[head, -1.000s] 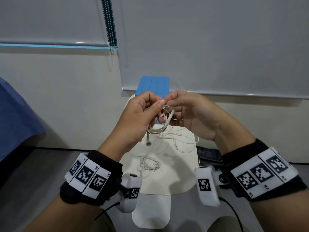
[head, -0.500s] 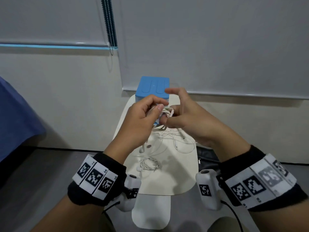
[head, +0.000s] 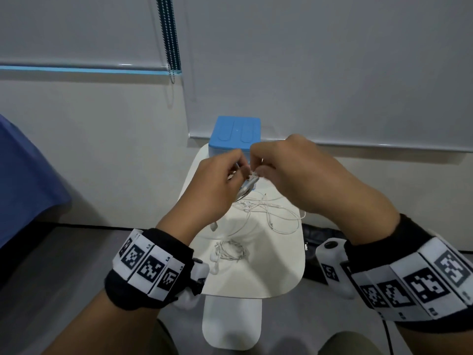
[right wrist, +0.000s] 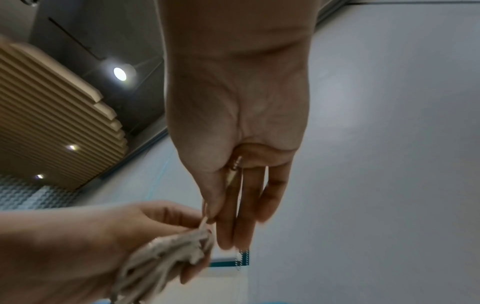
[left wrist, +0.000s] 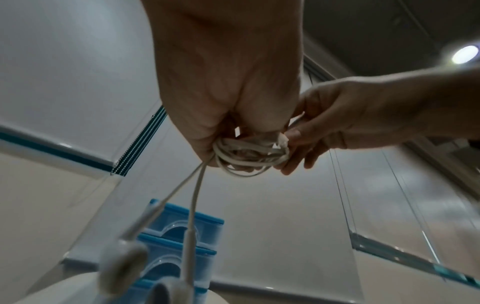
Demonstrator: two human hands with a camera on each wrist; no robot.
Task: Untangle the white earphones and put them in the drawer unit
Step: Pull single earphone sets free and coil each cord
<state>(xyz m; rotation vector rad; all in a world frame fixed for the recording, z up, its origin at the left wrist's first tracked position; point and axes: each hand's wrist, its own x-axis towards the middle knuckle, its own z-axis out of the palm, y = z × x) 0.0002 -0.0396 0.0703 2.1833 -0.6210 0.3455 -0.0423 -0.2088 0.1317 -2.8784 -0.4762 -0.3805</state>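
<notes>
Only the wrist gear gives anything to read: on the left wristband (head: 149, 269) the white tiles with black square code patterns carry tiny tags, "L3", "L4" and "L5". The right wristband (head: 419, 280) shows the same code squares, its small marks too fine to read. The white camera block (head: 330, 271) bears one more code square, no letters

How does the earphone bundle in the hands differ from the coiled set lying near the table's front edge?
The held bundle is off the table, gripped by the left hand while the right hand pinches a strand; the coiled set lies untouched on the table. The held bundle has two earbuds dangling on loose cords; the coiled set's buds rest beside its coil. Both are white wired earphones, wound up.
</notes>
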